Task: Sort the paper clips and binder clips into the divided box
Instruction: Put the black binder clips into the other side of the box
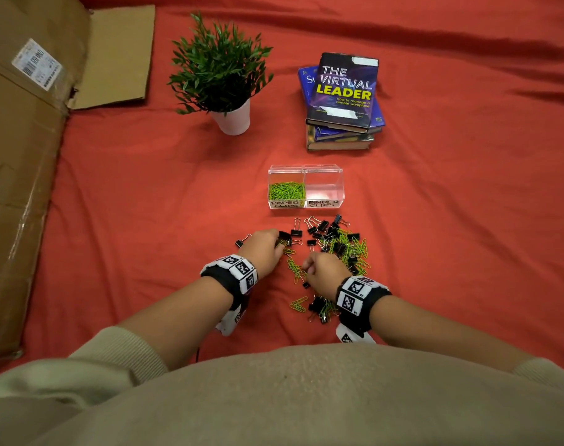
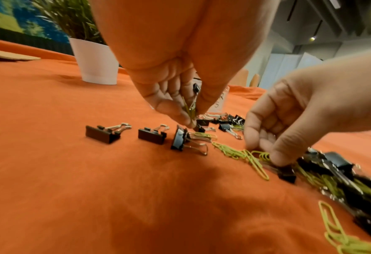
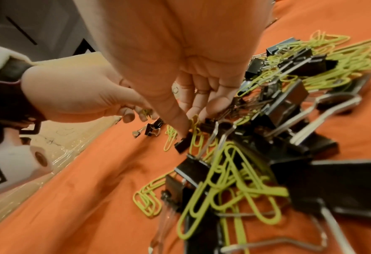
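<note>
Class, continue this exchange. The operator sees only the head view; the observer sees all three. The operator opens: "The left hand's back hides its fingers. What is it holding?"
Observer: Green paper clips, pinched between thumb and fingers of the left hand.
Operator: And the right hand?
Observer: The right hand has a fingertip on a small black binder clip; whether it grips it is unclear.
Operator: Anything else in the left hand?
Observer: Another black binder clip seems tucked higher, against the palm.
</note>
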{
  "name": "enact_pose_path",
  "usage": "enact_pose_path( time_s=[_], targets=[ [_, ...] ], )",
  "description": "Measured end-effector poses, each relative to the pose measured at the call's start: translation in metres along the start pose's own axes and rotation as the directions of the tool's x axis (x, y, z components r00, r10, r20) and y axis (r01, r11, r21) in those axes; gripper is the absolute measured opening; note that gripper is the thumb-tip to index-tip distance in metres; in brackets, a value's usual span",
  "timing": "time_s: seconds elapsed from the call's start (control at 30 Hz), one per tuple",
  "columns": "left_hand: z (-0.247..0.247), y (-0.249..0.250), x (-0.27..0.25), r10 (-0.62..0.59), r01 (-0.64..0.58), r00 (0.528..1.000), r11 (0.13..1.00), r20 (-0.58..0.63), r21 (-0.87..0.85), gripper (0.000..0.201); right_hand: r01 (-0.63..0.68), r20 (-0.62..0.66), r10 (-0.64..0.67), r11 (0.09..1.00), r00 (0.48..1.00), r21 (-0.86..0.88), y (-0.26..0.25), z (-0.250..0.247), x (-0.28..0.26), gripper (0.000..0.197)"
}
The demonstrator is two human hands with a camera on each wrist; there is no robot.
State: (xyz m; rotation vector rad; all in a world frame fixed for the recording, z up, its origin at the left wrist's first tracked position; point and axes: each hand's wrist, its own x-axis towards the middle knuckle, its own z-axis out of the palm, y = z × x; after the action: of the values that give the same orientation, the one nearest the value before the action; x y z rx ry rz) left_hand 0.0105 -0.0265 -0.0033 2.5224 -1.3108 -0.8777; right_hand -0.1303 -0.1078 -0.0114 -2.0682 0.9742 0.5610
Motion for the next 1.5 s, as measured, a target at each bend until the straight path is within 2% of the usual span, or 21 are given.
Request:
enact_pose_path(
  time_s=[0.1, 0.17, 0.3, 0.37, 0.47, 0.53, 0.57, 0.63, 0.73, 0.8, 0.87, 0.97, 1.03, 1.17, 1.2, 1.33, 1.43, 1.5],
  targets=[
    [-0.004, -0.003, -0.001, -0.02, 0.025, 0.999, 0.992, 0.046, -0.121, 0.019, -0.01, 0.012, 0.01, 0.999, 1.0, 0.043, 0.0, -0.002, 0.0, 0.023],
    [-0.005, -0.005, 0.0, -0.041, 0.053, 0.996, 0.985, 0.076, -0.165, 0.02, 0.017, -0.038, -0.012, 0.994, 0.999, 0.108, 0.005, -0.005, 0.002, 0.022],
    [-0.005, -0.004, -0.001, -0.062, 0.092, 0.989, 0.97, 0.136, -0.224, 0.02, 0.007, -0.043, 0.011, 0.924, 0.999, 0.382, 0.014, -0.021, 0.005, 0.017],
    [-0.003, -0.003, -0.003, -0.075, 0.113, 0.985, 0.96, 0.155, -0.256, 0.016, -0.011, -0.02, 0.027, 0.829, 0.999, 0.559, 0.014, -0.031, 0.008, 0.018],
    [0.002, -0.003, -0.002, -0.078, 0.131, 0.982, 0.937, 0.173, -0.325, 0.012, -0.05, 0.031, 0.042, 0.582, 0.999, 0.812, 0.007, -0.041, 0.013, 0.024],
    [0.003, -0.002, -0.002, -0.073, 0.136, 0.98, 0.924, 0.185, -0.358, 0.019, -0.097, 0.088, 0.041, 0.455, 0.995, 0.885, -0.004, -0.044, 0.015, 0.022],
    [0.004, 0.0, -0.003, -0.067, 0.134, 0.98, 0.92, 0.189, -0.369, 0.02, -0.118, 0.111, 0.041, 0.434, 0.993, 0.893, -0.01, -0.044, 0.016, 0.017],
    [0.004, 0.003, -0.005, -0.047, 0.119, 0.981, 0.912, 0.188, -0.393, 0.016, -0.14, 0.135, 0.046, 0.486, 0.99, 0.863, -0.02, -0.041, 0.019, 0.009],
    [0.004, 0.005, -0.007, -0.024, 0.094, 0.986, 0.901, 0.167, -0.424, 0.016, -0.019, 0.044, -0.012, 0.776, 0.999, 0.631, -0.025, -0.036, 0.022, 0.022],
    [0.004, 0.003, -0.008, -0.024, 0.091, 0.987, 0.905, 0.162, -0.416, 0.015, 0.075, -0.031, -0.069, 0.884, 0.997, 0.462, -0.024, -0.035, 0.023, 0.024],
    [0.003, 0.001, -0.008, -0.016, 0.082, 0.986, 0.917, 0.168, -0.391, 0.015, 0.117, -0.08, -0.092, 0.904, 0.992, 0.412, -0.023, -0.036, 0.024, 0.024],
    [0.004, -0.003, -0.011, 0.002, 0.063, 0.986, 0.922, 0.168, -0.381, 0.015, 0.104, -0.087, -0.073, 0.894, 0.993, 0.436, -0.021, -0.039, 0.028, 0.02],
    [0.007, -0.007, -0.011, 0.005, 0.064, 0.985, 0.915, 0.172, -0.397, 0.016, 0.058, -0.048, -0.04, 0.867, 0.998, 0.495, -0.018, -0.041, 0.031, 0.021],
    [0.013, -0.014, -0.009, -0.037, 0.121, 0.982, 0.877, 0.186, -0.465, 0.013, -0.016, 0.013, 0.01, 0.755, 1.0, 0.656, -0.011, -0.045, 0.033, 0.025],
    [0.014, -0.015, -0.009, -0.055, 0.14, 0.981, 0.863, 0.184, -0.486, 0.016, -0.021, 0.007, 0.022, 0.765, 1.0, 0.643, -0.009, -0.046, 0.033, 0.025],
    [0.012, -0.02, -0.008, -0.102, 0.181, 0.98, 0.809, 0.169, -0.559, 0.028, -0.036, -0.094, 0.068, 0.952, 0.993, 0.303, 0.0, -0.054, 0.031, 0.026],
    [0.008, -0.022, -0.007, -0.114, 0.19, 0.98, 0.78, 0.164, -0.596, 0.033, -0.04, -0.139, 0.048, 0.997, 0.989, 0.065, 0.007, -0.055, 0.028, 0.022],
    [0.007, -0.022, -0.005, -0.135, 0.204, 0.978, 0.762, 0.158, -0.614, 0.033, -0.036, -0.22, 0.029, 0.999, 0.975, -0.029, 0.009, -0.053, 0.024, 0.014]
  ],
)
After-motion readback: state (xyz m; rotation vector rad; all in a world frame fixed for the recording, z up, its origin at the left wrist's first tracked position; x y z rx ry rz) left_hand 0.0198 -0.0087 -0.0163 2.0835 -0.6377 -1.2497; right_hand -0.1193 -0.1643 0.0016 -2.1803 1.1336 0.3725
